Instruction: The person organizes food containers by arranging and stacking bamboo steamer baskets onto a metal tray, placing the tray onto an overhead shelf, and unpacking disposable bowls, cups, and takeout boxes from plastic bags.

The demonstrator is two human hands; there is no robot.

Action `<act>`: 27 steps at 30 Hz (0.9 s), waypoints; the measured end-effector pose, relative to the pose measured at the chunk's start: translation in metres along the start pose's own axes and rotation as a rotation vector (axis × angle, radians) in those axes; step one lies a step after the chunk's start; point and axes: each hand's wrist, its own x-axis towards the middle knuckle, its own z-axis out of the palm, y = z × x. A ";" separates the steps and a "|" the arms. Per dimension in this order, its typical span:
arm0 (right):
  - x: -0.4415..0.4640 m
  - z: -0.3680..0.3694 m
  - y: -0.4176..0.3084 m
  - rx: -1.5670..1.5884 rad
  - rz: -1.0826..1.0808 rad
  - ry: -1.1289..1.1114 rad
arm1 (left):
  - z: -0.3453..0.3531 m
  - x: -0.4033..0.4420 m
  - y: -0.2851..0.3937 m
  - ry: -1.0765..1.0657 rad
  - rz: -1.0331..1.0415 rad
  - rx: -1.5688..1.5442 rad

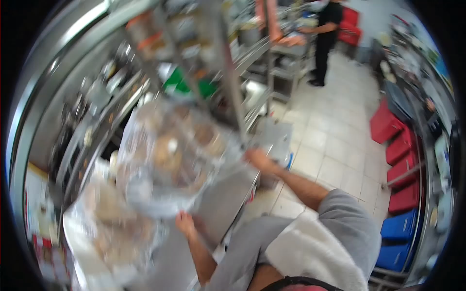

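A large clear plastic bag (167, 150) full of round, tan-brown items, perhaps buns or bread, lies on the steel counter (216, 199). My left hand (185, 223) is closed at the bag's near edge, fingers pinched on the plastic. At the bag's right side, my right hand (258, 160) is closed on its edge, the plastic stretching toward the fingers. Both hands are slightly blurred. A second clear bag (114, 233) with similar pale brown contents sits to the left, partly against the first one.
Steel shelving posts (228, 72) rise behind the bag, near a green item (187, 85). Utensils hang along the left wall. A co-worker in black (327, 41) stands at the far counter. Red bins (400, 150) and blue bins (395, 237) line the right side of the tiled floor (320, 140).
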 end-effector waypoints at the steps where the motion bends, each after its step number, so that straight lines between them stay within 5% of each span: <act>1: -0.025 0.018 -0.014 0.034 -0.045 -0.100 | -0.045 -0.057 0.010 0.092 -0.042 0.054; 2: -0.040 -0.016 0.024 0.373 -0.007 0.069 | -0.036 -0.090 0.044 0.203 -0.274 0.123; 3: 0.000 -0.018 0.083 0.271 -0.072 0.143 | -0.006 -0.097 0.012 0.156 -0.374 0.071; 4: 0.007 -0.095 0.153 0.366 0.007 0.206 | 0.067 -0.163 0.006 0.186 -0.490 -0.011; 5: -0.012 -0.139 0.122 0.192 0.199 0.266 | 0.070 -0.186 0.025 0.319 -0.587 -0.073; 8: 0.024 -0.169 0.157 0.514 0.356 0.306 | 0.059 -0.215 -0.014 0.664 -0.599 -0.240; 10: 0.018 -0.153 0.167 0.035 0.157 0.635 | 0.019 -0.231 -0.009 0.711 -0.525 0.017; 12: -0.013 -0.137 0.074 -0.255 -0.233 0.906 | 0.022 -0.224 0.020 0.691 -0.464 0.215; 14: -0.041 -0.110 0.049 -0.188 -0.757 0.474 | 0.081 -0.205 0.083 0.919 0.110 0.595; 17: -0.066 -0.059 0.011 -0.057 -0.511 -0.541 | 0.152 -0.190 0.127 -0.080 0.316 0.300; 18: -0.063 -0.052 0.016 -0.055 -0.520 -0.551 | 0.178 -0.188 0.135 -0.296 0.289 0.403; 21: -0.036 -0.039 0.042 -0.496 -0.570 -0.658 | 0.204 -0.194 0.087 -0.431 0.364 0.759; 23: -0.027 -0.046 0.057 -0.525 -0.762 -0.376 | 0.196 -0.190 0.053 -0.726 -0.144 0.743; 24: -0.023 -0.054 0.048 -0.587 -0.706 -0.440 | 0.187 -0.186 0.051 -0.721 -0.148 0.747; 26: -0.024 -0.053 0.029 -0.548 -0.741 -0.348 | 0.165 -0.175 0.046 -0.507 0.169 0.533; 27: -0.025 -0.051 0.015 -0.513 -0.772 -0.247 | 0.152 -0.161 0.069 -0.418 0.086 0.497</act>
